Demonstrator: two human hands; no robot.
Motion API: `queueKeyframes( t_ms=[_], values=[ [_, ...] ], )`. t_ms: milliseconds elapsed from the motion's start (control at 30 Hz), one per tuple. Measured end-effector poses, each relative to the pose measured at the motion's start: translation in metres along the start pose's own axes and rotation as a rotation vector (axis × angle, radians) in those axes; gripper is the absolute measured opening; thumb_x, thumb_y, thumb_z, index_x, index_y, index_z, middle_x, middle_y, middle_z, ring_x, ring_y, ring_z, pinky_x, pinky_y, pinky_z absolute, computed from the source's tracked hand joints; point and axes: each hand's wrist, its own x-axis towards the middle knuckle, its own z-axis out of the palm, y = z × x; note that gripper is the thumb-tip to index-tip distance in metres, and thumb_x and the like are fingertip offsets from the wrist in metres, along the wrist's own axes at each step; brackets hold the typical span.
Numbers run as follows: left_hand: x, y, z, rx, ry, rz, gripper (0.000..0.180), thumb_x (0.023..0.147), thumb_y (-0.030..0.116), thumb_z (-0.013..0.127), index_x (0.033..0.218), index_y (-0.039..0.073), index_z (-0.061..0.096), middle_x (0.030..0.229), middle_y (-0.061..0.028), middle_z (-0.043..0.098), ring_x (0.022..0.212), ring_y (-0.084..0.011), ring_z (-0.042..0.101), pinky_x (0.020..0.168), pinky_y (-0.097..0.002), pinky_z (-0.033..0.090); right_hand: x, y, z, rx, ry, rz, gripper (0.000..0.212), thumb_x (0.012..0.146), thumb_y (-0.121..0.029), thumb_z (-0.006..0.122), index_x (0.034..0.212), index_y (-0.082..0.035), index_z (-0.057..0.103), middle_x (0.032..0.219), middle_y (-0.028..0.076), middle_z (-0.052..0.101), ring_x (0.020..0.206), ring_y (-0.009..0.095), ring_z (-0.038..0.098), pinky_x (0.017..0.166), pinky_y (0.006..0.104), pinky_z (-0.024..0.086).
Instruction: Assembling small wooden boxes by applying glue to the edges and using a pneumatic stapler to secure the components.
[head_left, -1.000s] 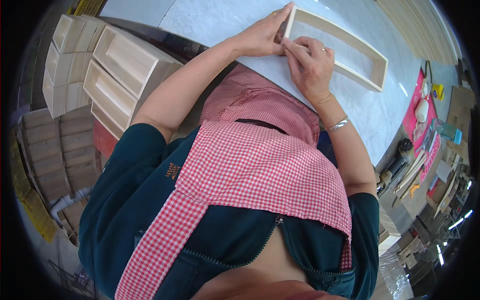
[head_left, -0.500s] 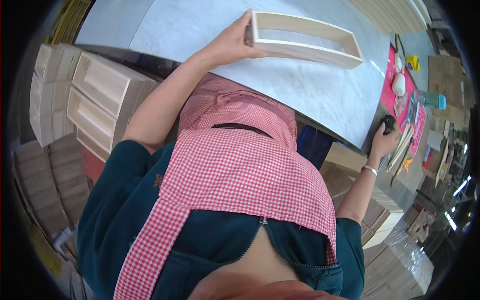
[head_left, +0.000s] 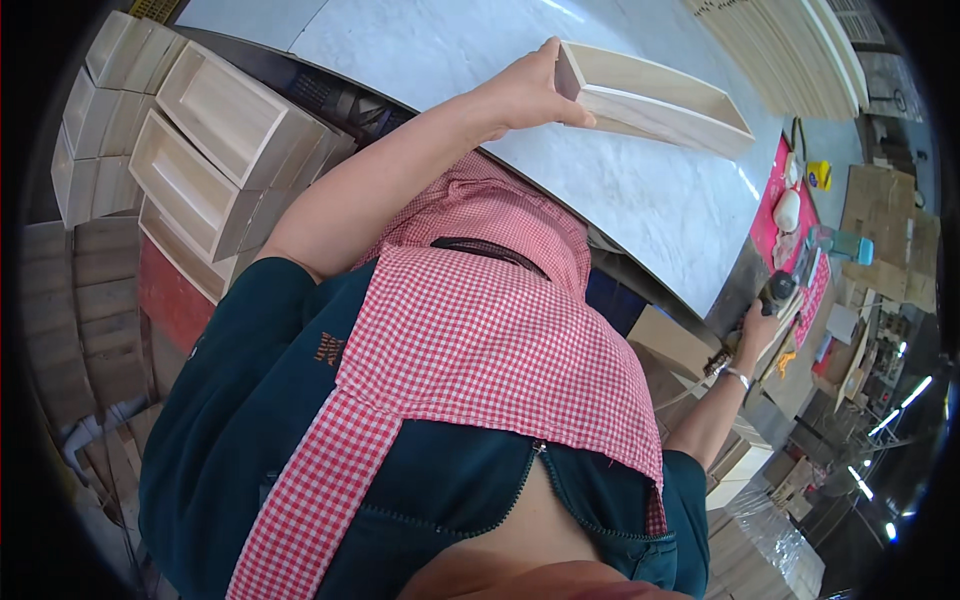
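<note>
My left hand (head_left: 530, 92) grips the left end of a long, narrow pale wooden box frame (head_left: 665, 118), thumb on the near side and fingers behind the end board. The frame is tilted over the white marbled table (head_left: 690, 215); whether its lower edge touches the top I cannot tell. Off the table's right edge, my right hand (head_left: 760, 325) is closed round a black nail gun (head_left: 778, 290). Its rounded dark head sticks out above my fingers, and a fitting with a thin hose shows by my wrist. The tool's nose is hidden.
On the left stand stacked wooden boxes (head_left: 215, 120). Long wooden strips (head_left: 775, 55) lie at the far right of the table. Beyond its right edge are a white bottle (head_left: 787, 211), a yellow container (head_left: 819, 175), a blue-capped clear bottle (head_left: 850, 246) and cardboard (head_left: 885, 230).
My right hand has lifted the nail gun, so more of its head and the hose now show. The frame in my left hand has tilted, and its opening no longer shows the table through it.
</note>
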Motion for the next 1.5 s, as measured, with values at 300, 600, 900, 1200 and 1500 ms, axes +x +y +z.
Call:
queueKeyframes(
  t_ms=[300, 600, 900, 1200, 1500],
  values=[
    [-0.001, 0.011, 0.020, -0.002, -0.002, 0.069, 0.084, 0.072, 0.014, 0.084, 0.141, -0.005, 0.041, 0.123, -0.0291, 0.060, 0.103, -0.0344, 0.064, 0.089, -0.0406, 0.054, -0.205, -0.180, -0.064, 0.653, -0.014, -0.069, 0.048, 0.085, -0.012, 0.081, 0.125, 0.004, 0.058, 0.111, 0.013, 0.070, 0.095, 0.021, 0.069, 0.080, 0.0277, 0.057],
    [-0.020, 0.027, 0.018, -0.039, 0.016, 0.084, 0.070, 0.068, 0.013, 0.084, 0.123, -0.008, 0.046, 0.118, -0.0275, 0.060, 0.110, -0.0380, 0.061, 0.090, -0.0435, 0.054, -0.283, -0.234, -0.023, 0.920, -0.479, -0.108, 0.038, 0.091, -0.030, 0.076, 0.119, -0.006, 0.067, 0.072, 0.000, 0.061, 0.058, 0.009, 0.051, 0.056, 0.0233, 0.041],
    [-0.021, 0.025, 0.021, -0.015, 0.090, 0.112, 0.074, 0.065, 0.014, 0.086, 0.124, -0.009, 0.047, 0.113, -0.0269, 0.063, 0.102, -0.0379, 0.065, 0.086, -0.0424, 0.055, -0.288, -0.250, -0.037, 0.690, -0.571, -0.176, 0.055, 0.089, -0.026, 0.075, 0.136, -0.010, 0.052, 0.132, 0.015, 0.060, 0.116, 0.028, 0.063, 0.093, 0.0358, 0.057],
    [-0.016, 0.018, 0.023, 0.011, 0.088, 0.142, 0.074, 0.064, 0.013, 0.086, 0.123, -0.009, 0.048, 0.111, -0.0259, 0.064, 0.100, -0.0374, 0.066, 0.086, -0.0423, 0.056, -0.285, -0.250, -0.035, 0.604, -0.566, -0.178, 0.056, 0.089, -0.025, 0.075, 0.137, -0.009, 0.051, 0.131, 0.016, 0.060, 0.116, 0.028, 0.064, 0.093, 0.0360, 0.058],
    [-0.015, 0.022, 0.015, -0.081, 0.030, 0.070, 0.077, 0.068, 0.014, 0.086, 0.129, -0.012, 0.048, 0.108, -0.0258, 0.064, 0.091, -0.0286, 0.067, 0.077, -0.0322, 0.057, -0.286, -0.252, -0.040, 0.692, -0.552, -0.134, 0.059, 0.089, -0.027, 0.076, 0.139, -0.009, 0.049, 0.132, 0.016, 0.060, 0.118, 0.029, 0.063, 0.095, 0.0367, 0.057]
  ],
)
